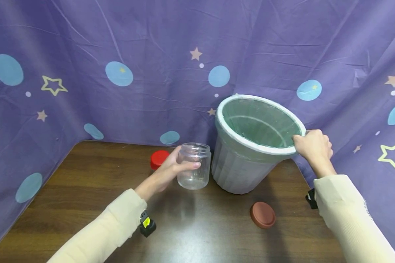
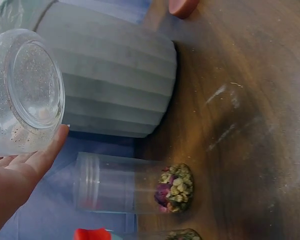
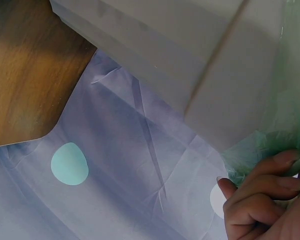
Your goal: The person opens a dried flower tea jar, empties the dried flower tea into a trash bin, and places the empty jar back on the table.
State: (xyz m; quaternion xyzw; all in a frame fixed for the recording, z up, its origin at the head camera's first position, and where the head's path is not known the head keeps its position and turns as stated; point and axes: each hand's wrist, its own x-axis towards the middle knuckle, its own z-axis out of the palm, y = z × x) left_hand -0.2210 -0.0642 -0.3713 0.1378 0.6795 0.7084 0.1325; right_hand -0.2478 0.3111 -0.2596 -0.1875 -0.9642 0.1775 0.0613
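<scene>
Your clear, lidless jar (image 1: 194, 178) is held mouth up in your left hand (image 1: 168, 170), off the table (image 1: 95, 190) and just left of the bin (image 1: 238, 166) — fine specks dot its base. The bin is pale grey with ribbed, tapering sides; its translucent green liner (image 1: 266, 109) folds over the rim — your right hand (image 1: 316, 146) grips there.

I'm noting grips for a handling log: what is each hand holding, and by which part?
The left hand holds the clear jar by its side; the right hand grips the grey bin by its rim.
</scene>
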